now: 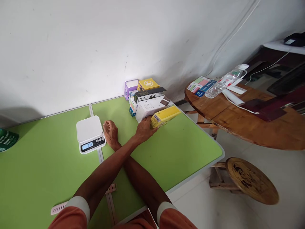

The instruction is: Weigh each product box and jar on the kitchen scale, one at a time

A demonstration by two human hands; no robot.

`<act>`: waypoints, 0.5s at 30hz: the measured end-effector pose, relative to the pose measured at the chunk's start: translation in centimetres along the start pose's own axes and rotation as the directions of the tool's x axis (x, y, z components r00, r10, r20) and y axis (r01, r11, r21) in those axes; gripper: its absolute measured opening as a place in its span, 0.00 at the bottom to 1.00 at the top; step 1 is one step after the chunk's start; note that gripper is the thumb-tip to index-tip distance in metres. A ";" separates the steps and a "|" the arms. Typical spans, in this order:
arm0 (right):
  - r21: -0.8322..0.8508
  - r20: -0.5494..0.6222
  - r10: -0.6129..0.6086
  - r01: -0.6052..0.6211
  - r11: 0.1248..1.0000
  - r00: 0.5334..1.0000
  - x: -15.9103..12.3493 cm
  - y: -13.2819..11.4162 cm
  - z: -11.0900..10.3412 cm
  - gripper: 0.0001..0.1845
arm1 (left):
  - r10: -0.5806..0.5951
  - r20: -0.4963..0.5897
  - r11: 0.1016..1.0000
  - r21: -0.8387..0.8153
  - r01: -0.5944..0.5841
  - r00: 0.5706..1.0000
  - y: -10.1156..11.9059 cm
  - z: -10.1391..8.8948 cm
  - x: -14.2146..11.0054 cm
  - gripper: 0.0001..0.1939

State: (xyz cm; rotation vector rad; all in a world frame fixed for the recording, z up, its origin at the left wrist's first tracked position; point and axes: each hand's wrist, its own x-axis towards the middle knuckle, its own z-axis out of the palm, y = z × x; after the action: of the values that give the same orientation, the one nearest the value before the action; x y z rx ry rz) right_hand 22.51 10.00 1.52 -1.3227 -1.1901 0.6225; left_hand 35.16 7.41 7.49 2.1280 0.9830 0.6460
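My arms cross over the green table point(186, 152). My left hand point(145, 129) reaches to the right and is closed on the near end of a yellow box point(166, 115), beside a white box point(152, 107). My right hand point(111, 133) rests at the left with its fingers curled in, and nothing shows in it. Just left of it, close by its fingers, is a white kitchen scale point(90, 129); its lit display appears to read 373, and its plate is bare.
Behind the white box stand a black box point(150, 94), a yellow carton point(148, 84) and a purple box point(131, 87) near the wall. A pink strap with holes point(58, 208) lies under my left forearm. A round wooden table point(214, 117) holds a plastic bottle point(225, 82); a stool point(252, 180) stands below.
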 end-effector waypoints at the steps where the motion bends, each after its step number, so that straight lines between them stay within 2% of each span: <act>1: 0.001 0.003 0.004 -0.004 1.000 1.000 0.0 0.0 0.0 0.08 | -0.001 0.000 1.000 -0.002 0.001 1.000 -0.1 0.1 0.0 0.28; 15: -0.001 -0.013 -0.011 0.011 1.000 1.000 0.0 0.5 0.2 0.08 | -0.052 0.000 0.998 -0.023 0.052 0.999 0.1 0.1 -0.2 0.26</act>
State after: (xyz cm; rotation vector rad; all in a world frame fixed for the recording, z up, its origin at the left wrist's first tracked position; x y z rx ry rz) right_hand 22.46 10.21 0.98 -1.3182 -1.1866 0.6039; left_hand 35.20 7.16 7.49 2.0753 1.0229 0.6300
